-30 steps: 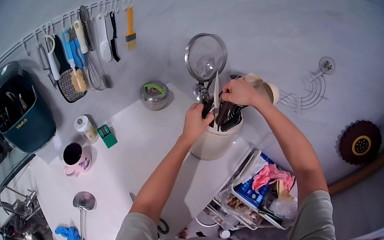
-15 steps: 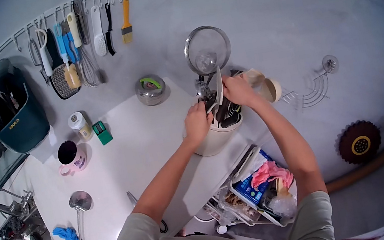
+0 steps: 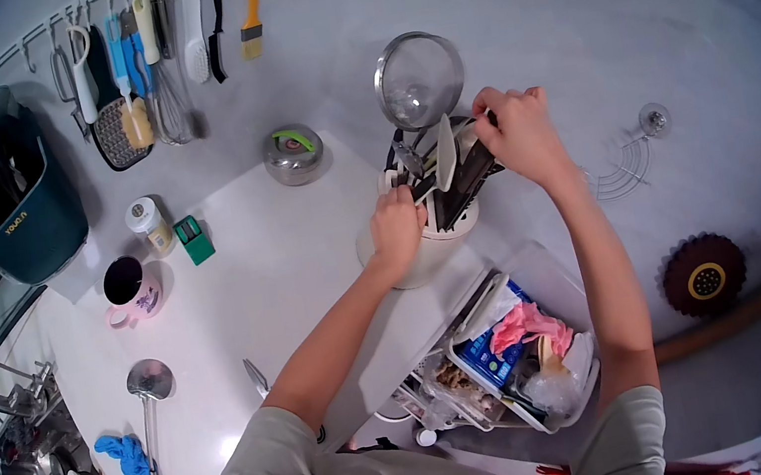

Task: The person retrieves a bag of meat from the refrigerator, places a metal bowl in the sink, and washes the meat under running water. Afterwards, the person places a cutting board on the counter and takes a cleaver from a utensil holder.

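Observation:
A cream utensil holder (image 3: 425, 260) stands near the counter's edge, packed with upright kitchen tools. Among them are a round strainer (image 3: 420, 80) with a metal rim, a pale flat blade-like utensil (image 3: 446, 158) and dark slotted utensils (image 3: 465, 188). My left hand (image 3: 400, 232) is closed at the holder's left rim, its fingers curled on a dark utensil handle; the fingertips are partly hidden. At the upper right, my right hand (image 3: 520, 136) is pinched around the top of a dark utensil leaning out of the holder. Its exact kind is hidden.
Left on the counter are a metal pot (image 3: 294, 159), a white jar (image 3: 146, 221), a green box (image 3: 194, 239), a mug (image 3: 133, 291), a wooden-handled ladle (image 3: 150, 447) and a blue cloth (image 3: 125, 457). Below the holder sits a filled plastic bin (image 3: 590, 374). Tools hang from a rail.
My right hand has moved up and right, away from the holder's middle. Cream rounded pieces beside it no longer show. My left hand stays at the rim; the view has shifted slightly.

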Action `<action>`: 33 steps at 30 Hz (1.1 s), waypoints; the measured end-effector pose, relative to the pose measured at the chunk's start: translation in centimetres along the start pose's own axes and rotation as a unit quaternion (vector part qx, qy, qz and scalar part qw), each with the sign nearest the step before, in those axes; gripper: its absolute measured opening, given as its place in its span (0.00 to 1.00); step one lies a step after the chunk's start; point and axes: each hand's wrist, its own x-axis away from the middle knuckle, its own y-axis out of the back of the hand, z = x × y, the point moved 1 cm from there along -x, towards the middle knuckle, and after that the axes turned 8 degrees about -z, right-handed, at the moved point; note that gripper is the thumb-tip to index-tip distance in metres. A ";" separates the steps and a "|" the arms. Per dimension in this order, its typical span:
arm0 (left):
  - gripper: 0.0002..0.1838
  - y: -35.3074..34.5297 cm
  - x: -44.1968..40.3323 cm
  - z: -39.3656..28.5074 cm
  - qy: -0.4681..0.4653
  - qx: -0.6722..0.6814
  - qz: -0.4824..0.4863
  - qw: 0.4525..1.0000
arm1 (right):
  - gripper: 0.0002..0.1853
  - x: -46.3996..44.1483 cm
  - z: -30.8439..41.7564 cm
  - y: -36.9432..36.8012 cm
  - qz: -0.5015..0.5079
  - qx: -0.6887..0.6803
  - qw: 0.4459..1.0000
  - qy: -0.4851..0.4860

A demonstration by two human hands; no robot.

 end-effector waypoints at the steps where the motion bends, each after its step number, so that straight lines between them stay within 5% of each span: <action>1: 0.13 -0.2 0.1 0.1 -0.004 -0.001 0.004 1.000 | 0.06 0.0 -0.4 0.7 -0.016 0.001 1.000 -0.004; 11: 0.19 1.9 0.2 0.1 0.012 0.100 0.048 0.994 | 0.09 0.7 -2.0 15.4 -0.217 -0.072 0.968 -0.102; 17: 0.21 7.7 2.8 0.1 0.021 0.153 -0.065 0.986 | 0.06 3.9 -0.8 20.3 -0.410 -0.214 0.885 -0.041; 19: 0.19 12.9 3.4 -1.2 0.098 0.244 0.010 0.965 | 0.06 4.6 0.4 19.6 -0.454 -0.261 0.849 -0.068; 21: 0.20 17.5 4.7 -1.3 0.166 0.391 0.097 0.900 | 0.05 4.8 2.2 17.7 -0.453 -0.380 0.805 -0.048; 24: 0.23 25.3 7.5 -1.8 0.204 0.689 0.108 0.687 | 0.06 4.4 7.4 13.2 -0.445 -0.511 0.735 -0.035; 27: 0.24 33.4 10.8 -2.3 0.238 0.758 -0.017 0.607 | 0.06 3.9 14.2 8.5 -0.365 -0.649 0.664 -0.060; 28: 0.23 36.0 12.4 -1.6 0.231 0.761 -0.058 0.603 | 0.06 3.9 17.3 7.3 -0.337 -0.683 0.645 -0.066; 31: 0.21 44.8 17.3 -0.8 0.240 0.626 -0.184 0.719 | 0.06 4.1 27.4 3.9 -0.241 -0.775 0.578 -0.085; 33: 0.16 50.9 21.4 0.5 0.224 0.635 -0.243 0.699 | 0.06 4.8 34.9 1.9 -0.175 -0.824 0.530 -0.095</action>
